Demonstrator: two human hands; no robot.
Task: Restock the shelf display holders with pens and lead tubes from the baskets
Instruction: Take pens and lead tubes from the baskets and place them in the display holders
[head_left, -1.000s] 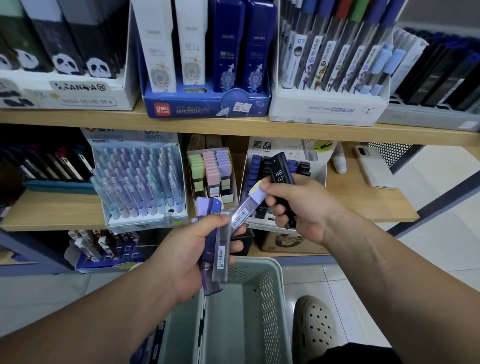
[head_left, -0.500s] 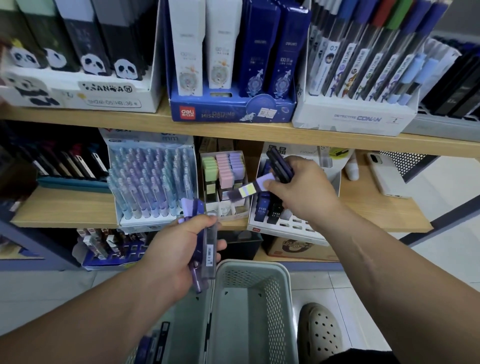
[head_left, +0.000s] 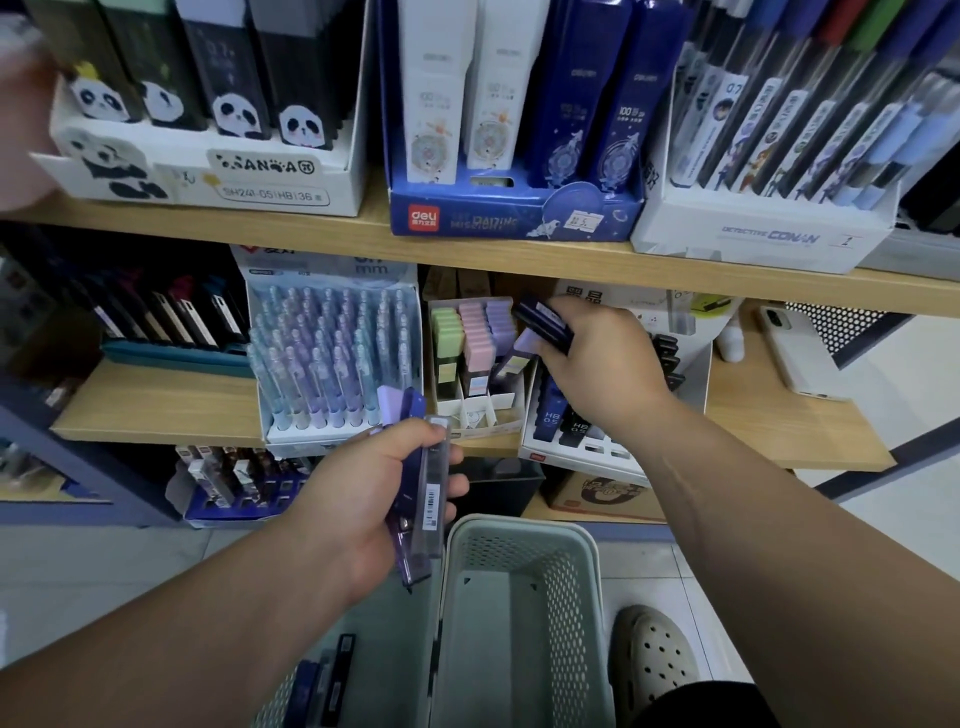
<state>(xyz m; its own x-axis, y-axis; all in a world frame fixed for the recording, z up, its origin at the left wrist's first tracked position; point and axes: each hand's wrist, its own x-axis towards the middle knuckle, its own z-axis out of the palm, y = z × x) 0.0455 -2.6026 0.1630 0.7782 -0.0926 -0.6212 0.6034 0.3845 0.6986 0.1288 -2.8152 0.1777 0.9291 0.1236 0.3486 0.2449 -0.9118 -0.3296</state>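
- Right hand (head_left: 597, 358): fingers curled round two dark blue lead tubes (head_left: 545, 325). Thumb and forefinger also pinch a lilac-capped tube (head_left: 521, 349), its lower end dipping into the purple column of the pastel holder (head_left: 483, 415).
- Left hand (head_left: 379, 499): clamped on a bundle of purple and clear tubes (head_left: 423, 483), held near upright in front of the middle shelf (head_left: 156, 405).
- White holder (head_left: 587, 457) with HB tubes sits just beside the pastel holder, under the right hand.
- Pen display (head_left: 332, 358) stands left of the pastel holder.
- Pale green basket (head_left: 571, 597) sits below both hands; spare dark tubes (head_left: 332, 675) lie low left of it.
- Phone (head_left: 800, 353) rests on the same shelf, far right.
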